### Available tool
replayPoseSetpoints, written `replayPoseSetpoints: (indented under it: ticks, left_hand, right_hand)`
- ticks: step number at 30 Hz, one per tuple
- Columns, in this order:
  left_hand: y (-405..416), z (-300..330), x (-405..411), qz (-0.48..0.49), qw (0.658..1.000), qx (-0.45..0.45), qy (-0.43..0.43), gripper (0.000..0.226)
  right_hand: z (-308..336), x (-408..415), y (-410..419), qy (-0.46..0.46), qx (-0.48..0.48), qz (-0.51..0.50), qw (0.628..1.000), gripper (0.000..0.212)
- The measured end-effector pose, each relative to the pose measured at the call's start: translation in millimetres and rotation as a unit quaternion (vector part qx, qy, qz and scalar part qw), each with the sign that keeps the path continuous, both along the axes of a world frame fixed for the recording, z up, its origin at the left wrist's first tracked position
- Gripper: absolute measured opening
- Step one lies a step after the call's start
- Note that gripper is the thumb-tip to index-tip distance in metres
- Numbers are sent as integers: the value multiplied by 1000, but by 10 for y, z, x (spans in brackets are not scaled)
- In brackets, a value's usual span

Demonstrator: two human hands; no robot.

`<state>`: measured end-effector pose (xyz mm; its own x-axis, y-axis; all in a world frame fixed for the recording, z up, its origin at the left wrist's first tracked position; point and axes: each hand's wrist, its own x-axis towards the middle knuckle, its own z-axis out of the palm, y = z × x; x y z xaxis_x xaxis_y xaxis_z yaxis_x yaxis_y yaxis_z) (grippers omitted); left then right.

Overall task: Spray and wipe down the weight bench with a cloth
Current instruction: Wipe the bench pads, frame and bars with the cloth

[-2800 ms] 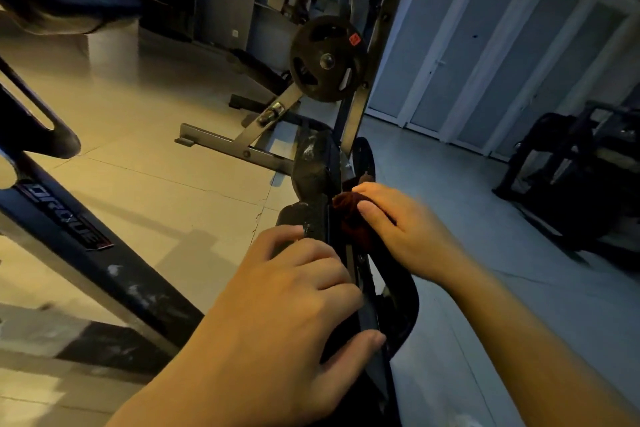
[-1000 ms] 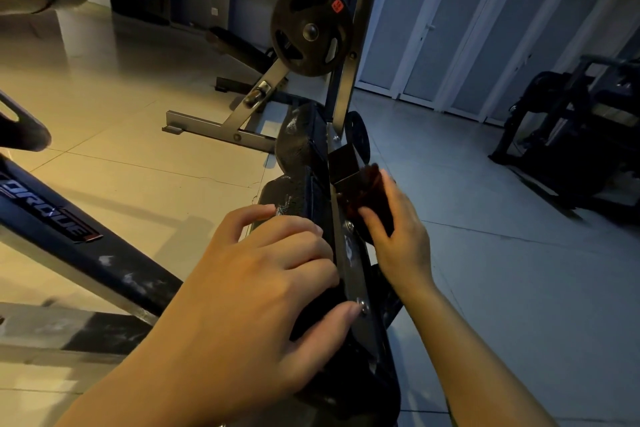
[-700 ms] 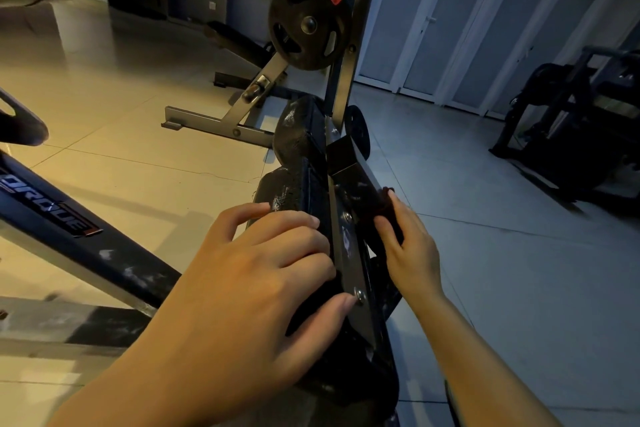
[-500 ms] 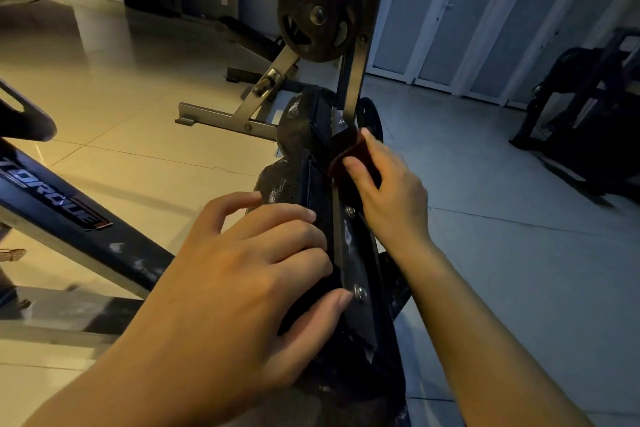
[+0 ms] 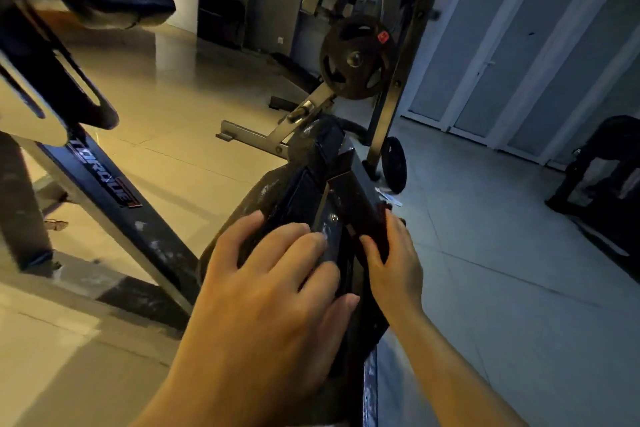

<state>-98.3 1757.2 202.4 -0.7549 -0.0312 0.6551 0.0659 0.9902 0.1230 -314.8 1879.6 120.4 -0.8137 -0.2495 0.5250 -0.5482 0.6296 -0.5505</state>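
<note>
Clearly the left hand (image 5: pixel 273 291) lies flat, fingers relaxed, on the black padded weight bench (image 5: pixel 304 191) at six o'clock — steadying it, likely. The right hand (image 5: pixel 394 263) at five o'clock grips a dark red cloth (image 5: pixel 372 218), pressed against the bench's black metal bracket (image 5: pixel 353 177) — presumably to wipe it.

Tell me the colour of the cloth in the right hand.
Dark red cloth, head view.
</note>
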Motion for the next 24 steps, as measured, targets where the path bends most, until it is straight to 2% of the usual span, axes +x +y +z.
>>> replayPoseSetpoints:
  ticks: [4, 8, 12, 16, 20, 24]
  left_hand:
    - [301, -181, 131, 8, 999, -38, 17, 33]
    - [599, -322, 145, 44, 998, -34, 17, 34]
    - [846, -562, 79, 134, 988, -27, -77, 46]
    - [1036, -702, 35, 208, 967, -34, -141, 46]
    - [1178, -733, -9, 239, 961, -27, -136, 36]
    - [1211, -792, -44, 236, 968, -38, -79, 43]
  right_hand:
    - [369, -56, -314, 53, 10, 36, 998, 55]
    - [607, -152, -454, 119, 106, 50, 986, 54]
    - [478, -124, -292, 146, 135, 41, 979, 54]
    - [377, -95, -130, 139, 127, 74, 979, 55]
    - [558, -165, -166, 126, 121, 96, 980, 51]
    - [710, -219, -282, 168, 88, 131, 973, 46]
